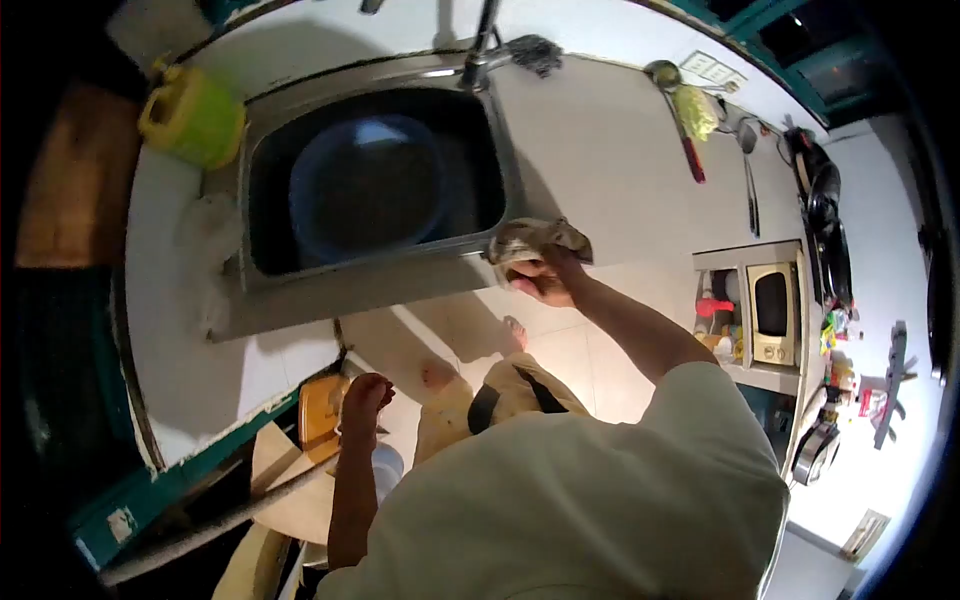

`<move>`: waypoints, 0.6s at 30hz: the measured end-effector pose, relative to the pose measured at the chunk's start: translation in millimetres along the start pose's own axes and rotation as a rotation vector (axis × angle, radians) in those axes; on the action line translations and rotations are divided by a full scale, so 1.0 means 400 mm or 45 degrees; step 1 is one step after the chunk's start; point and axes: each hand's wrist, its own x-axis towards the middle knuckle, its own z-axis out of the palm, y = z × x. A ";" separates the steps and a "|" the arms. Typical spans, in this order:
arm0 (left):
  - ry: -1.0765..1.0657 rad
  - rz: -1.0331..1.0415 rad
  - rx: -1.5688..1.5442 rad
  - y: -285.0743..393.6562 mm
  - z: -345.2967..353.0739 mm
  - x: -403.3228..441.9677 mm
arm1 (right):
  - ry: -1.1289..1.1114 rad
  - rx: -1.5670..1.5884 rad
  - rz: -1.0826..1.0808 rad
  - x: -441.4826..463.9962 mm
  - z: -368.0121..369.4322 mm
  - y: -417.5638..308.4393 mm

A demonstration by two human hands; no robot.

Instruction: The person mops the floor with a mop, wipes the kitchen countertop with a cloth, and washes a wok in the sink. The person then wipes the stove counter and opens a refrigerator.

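My right hand (545, 278) is closed around a crumpled brownish cloth (540, 240) at the front right corner of the sink (370, 268). The cloth lies against the counter edge there. Inside the sink sits a round bluish basin (365, 185), with light reflecting at its far side. My left hand (367, 398) hangs low on the left, away from the counter, its fingers curled in with nothing visible in them.
A faucet (475, 72) rises behind the sink, with a dark scrubber (535, 55) beside it. A yellow-green jug (195, 118) stands at the left. Ladles (690, 140) lie at the right back. A cream microwave (773, 315) sits in a lower niche.
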 end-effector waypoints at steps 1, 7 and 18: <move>-0.028 0.023 0.039 0.010 0.021 0.012 | -0.060 0.004 0.018 -0.028 -0.022 0.032; -0.047 0.170 0.268 0.090 0.134 0.022 | -0.174 0.108 -0.157 -0.044 -0.070 0.130; 0.297 0.048 0.643 0.113 0.419 -0.021 | -0.027 0.060 -0.053 0.312 -0.241 0.423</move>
